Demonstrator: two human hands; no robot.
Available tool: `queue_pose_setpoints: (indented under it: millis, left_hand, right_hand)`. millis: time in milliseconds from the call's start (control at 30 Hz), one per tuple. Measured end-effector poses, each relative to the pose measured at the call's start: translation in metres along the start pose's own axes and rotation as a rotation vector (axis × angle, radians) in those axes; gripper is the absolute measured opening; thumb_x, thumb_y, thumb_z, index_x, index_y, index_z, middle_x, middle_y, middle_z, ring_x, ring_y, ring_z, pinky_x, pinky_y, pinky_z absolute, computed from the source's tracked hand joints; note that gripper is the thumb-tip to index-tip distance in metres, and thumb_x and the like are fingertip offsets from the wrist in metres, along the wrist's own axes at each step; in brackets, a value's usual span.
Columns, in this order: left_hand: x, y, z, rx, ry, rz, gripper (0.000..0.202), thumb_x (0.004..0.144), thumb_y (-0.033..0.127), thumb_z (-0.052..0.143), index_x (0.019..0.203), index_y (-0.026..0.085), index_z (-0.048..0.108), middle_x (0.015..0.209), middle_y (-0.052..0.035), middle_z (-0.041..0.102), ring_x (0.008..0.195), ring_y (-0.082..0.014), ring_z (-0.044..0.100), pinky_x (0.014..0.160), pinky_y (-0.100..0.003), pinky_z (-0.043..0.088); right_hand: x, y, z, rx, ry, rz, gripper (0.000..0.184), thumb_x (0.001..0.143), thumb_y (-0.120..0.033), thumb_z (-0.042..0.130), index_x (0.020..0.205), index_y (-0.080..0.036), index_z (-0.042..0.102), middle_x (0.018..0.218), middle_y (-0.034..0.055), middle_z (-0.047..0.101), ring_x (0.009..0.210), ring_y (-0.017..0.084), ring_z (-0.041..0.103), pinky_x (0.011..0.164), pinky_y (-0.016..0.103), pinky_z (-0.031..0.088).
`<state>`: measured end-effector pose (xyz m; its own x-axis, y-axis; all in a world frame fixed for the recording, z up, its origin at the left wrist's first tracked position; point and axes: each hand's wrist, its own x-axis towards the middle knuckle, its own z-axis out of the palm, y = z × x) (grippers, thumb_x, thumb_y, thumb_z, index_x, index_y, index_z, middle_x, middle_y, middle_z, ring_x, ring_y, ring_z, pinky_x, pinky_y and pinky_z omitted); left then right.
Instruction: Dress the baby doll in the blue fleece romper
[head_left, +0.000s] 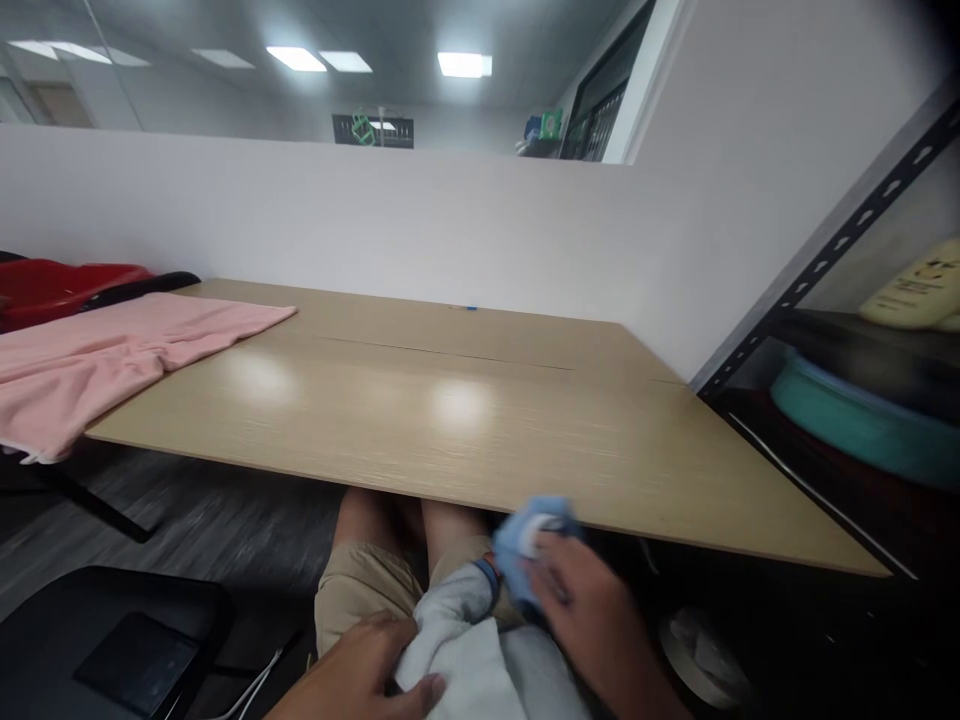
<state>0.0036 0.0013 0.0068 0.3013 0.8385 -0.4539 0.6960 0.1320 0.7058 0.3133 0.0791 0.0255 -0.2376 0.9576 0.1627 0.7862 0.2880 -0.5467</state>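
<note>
A red plastic bin (pixel 52 285) sits at far left behind a pink cotton towel (pixel 97 350) spread over the near-left corner of a long, pale wood-laminate table (pixel 450 420). Below the table's front edge, a seated person in tan shorts (pixel 360 590) works over the lap: the left hand (pixel 360 670) pinches a fold of a pale grey cloth garment (pixel 480 650), fingers closed on it, while the right hand (pixel 592 610), just beside and slightly higher, is closed around a bunched light-blue cloth (pixel 525 540) touching the table edge. The grey garment lies between the hands, running from the lap toward the camera; both hands reach it about equally. At right, a black metal shelf (pixel 825 260) holds a teal round container (pixel 847 420).
</note>
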Motion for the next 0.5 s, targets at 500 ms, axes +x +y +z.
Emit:
queue_pose_setpoints:
  millis: [500]
  left_hand:
    - [-0.039,-0.098,-0.035,-0.228,-0.099,-0.164,0.079,0.102,0.091,0.043,0.156,0.041,0.07,0.171,0.0026,0.061,0.162,-0.0381,0.051,0.139,-0.049,0.032]
  right_hand:
    - [-0.052,0.04,0.031,0.303,-0.608,0.014,0.059,0.112,-0.063,0.051,0.165,-0.039,0.062,0.171,0.0103,0.059,0.157,0.04,0.058,0.131,0.058,0.049]
